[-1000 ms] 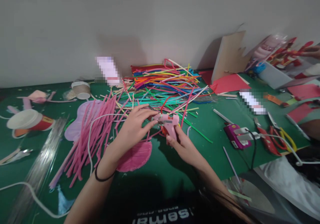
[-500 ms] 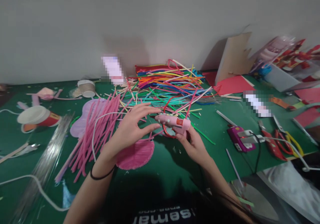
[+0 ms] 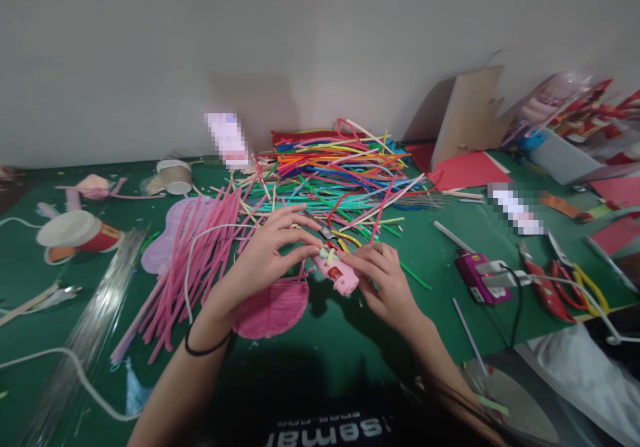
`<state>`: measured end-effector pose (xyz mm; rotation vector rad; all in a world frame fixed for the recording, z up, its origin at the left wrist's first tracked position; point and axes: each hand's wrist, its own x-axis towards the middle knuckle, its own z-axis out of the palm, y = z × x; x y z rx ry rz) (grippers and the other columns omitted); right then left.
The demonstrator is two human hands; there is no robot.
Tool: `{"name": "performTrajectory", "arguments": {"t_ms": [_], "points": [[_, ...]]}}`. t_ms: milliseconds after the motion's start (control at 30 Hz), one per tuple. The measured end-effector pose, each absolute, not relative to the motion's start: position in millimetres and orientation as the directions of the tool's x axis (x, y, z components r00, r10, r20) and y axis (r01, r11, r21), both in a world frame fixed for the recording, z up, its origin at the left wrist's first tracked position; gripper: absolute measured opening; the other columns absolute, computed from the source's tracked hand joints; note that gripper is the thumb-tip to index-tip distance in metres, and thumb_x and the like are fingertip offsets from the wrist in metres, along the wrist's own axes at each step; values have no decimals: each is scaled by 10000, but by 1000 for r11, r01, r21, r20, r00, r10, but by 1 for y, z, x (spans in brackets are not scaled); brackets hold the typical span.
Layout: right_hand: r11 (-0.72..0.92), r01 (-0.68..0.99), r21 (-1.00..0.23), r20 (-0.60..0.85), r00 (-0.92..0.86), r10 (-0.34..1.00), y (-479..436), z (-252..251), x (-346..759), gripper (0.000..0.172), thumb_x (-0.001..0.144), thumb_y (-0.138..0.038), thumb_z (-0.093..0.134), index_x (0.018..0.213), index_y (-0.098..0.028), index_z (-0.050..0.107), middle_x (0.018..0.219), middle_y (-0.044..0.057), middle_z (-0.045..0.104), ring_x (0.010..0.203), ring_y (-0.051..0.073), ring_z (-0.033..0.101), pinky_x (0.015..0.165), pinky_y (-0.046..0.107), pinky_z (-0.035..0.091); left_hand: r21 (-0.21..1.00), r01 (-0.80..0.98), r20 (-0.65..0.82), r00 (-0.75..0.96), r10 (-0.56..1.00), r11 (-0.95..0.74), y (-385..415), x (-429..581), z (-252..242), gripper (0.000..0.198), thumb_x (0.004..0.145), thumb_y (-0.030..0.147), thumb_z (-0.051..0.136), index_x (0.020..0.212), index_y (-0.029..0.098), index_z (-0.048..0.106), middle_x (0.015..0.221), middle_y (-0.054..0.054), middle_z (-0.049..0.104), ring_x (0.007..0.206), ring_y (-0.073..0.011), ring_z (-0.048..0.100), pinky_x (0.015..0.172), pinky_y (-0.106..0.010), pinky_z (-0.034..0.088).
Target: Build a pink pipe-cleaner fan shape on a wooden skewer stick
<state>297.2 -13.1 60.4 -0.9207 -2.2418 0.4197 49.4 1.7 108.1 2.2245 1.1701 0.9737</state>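
A pink glue gun with an orange-red patch and small pale decorations is held between my two hands, tilted down to the right. My left hand pinches its left end with thumb and forefinger, the other fingers stretched out above. On its upper side are the curled fingers of my right hand; its handle is hidden. Just behind lies a dark-bladed tool with yellow and red handles, partly covered. Below my left hand a round pink piece rests on the table.
Colourful pipe cleaners are heaped along the wall, and pink ones lie at left. A paper cup and clear sticks are farther left. Rightward are a purple power adapter, pliers and scissors. A white cable loops behind my left wrist.
The glue gun has turned and come lower, its back end now pointing down towards me. My right hand has shifted from its handle side to its upper side. The dark-bladed tool behind has come into sight.
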Motion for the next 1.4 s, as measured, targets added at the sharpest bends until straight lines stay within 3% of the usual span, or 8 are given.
{"name": "performTrajectory", "arguments": {"t_ms": [233, 367, 700, 900, 1233, 1400], "points": [[723, 529, -444, 538, -488, 688, -11, 57, 300, 471, 898, -89, 551, 1295, -343, 577, 1006, 23, 672, 1084, 239, 522, 939, 448, 382, 610, 561, 401, 390, 829, -560, -1, 44, 113, 160, 936, 230, 544, 1013, 256, 682, 1189, -28, 658, 1306, -228, 450, 1135, -499, 308], [742, 536, -402, 565, -492, 662, -11, 56, 302, 531, 868, -50, 556, 1294, -367, 579, 1036, 18, 672, 1108, 249, 518, 949, 459, 383, 563, 576, 394, 444, 805, -593, -3, 41, 117, 119, 912, 233, 585, 951, 264, 692, 1219, -22, 631, 1333, -236, 416, 1148, -506, 285], [751, 548, -368, 554, -520, 650, -11, 55, 300, 600, 859, -49, 560, 1336, -412, 531, 1026, 8, 674, 1098, 248, 517, 952, 459, 365, 516, 602, 316, 528, 789, -609, -3, 43, 114, 108, 926, 194, 542, 940, 241, 638, 1224, -42, 571, 1387, -249, 320, 1146, -483, 281], [737, 560, -378, 490, -555, 672, -9, 55, 304, 610, 864, -60, 545, 1354, -422, 510, 1042, 18, 671, 1102, 254, 510, 956, 477, 358, 520, 600, 287, 548, 786, -608, -6, 46, 109, 146, 940, 152, 459, 973, 221, 584, 1224, -84, 528, 1363, -261, 338, 1117, -480, 311], [729, 449, -516, 356, -662, 659, 0, 79, 311, 397, 955, -159, 488, 1302, -329, 579, 946, 35, 653, 899, 185, 548, 850, 379, 400, 530, 546, 315, 584, 748, -649, -5, 52, 99, 98, 963, 184, 425, 979, 198, 521, 1096, -92, 589, 1264, -235, 453, 1084, -430, 357], [661, 435, -611, 271, -670, 691, 3, 76, 311, 376, 957, -185, 489, 1299, -308, 586, 927, 42, 661, 873, 184, 564, 825, 362, 420, 407, 593, 309, 627, 715, -695, -7, 50, 100, 135, 954, 159, 416, 985, 187, 544, 1074, -97, 621, 1268, -252, 465, 1084, -469, 351]]}}
